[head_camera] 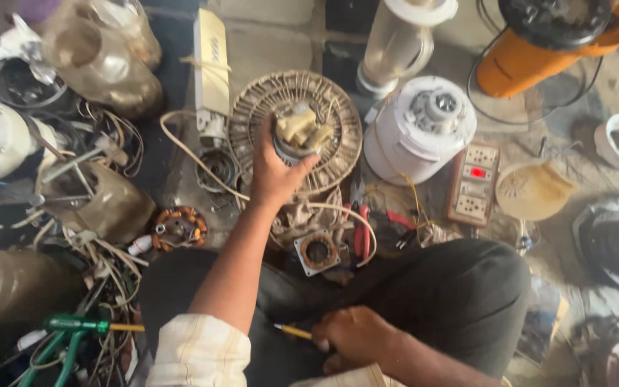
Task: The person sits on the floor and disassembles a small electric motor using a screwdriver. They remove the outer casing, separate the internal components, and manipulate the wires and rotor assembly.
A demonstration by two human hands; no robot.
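My left hand (270,175) reaches forward and grips a small fan motor (296,132) with a beige top and loose wires. It holds the motor up in front of a round, dusty fan grille (338,115) on the floor. A cream sleeve covers that forearm. My right hand (356,337) rests low on my lap over dark trousers. Its fingers are closed on a yellow-handled screwdriver (294,331) that points left.
A white mixer base (417,129), a clear blender jar (395,43) and an orange appliance (531,61) stand behind. A socket board with a red light (474,183) lies right. Red-handled pliers (363,233), a square motor plate (318,252), a copper-wound stator (179,228) and tangled wires (109,265) crowd the floor.
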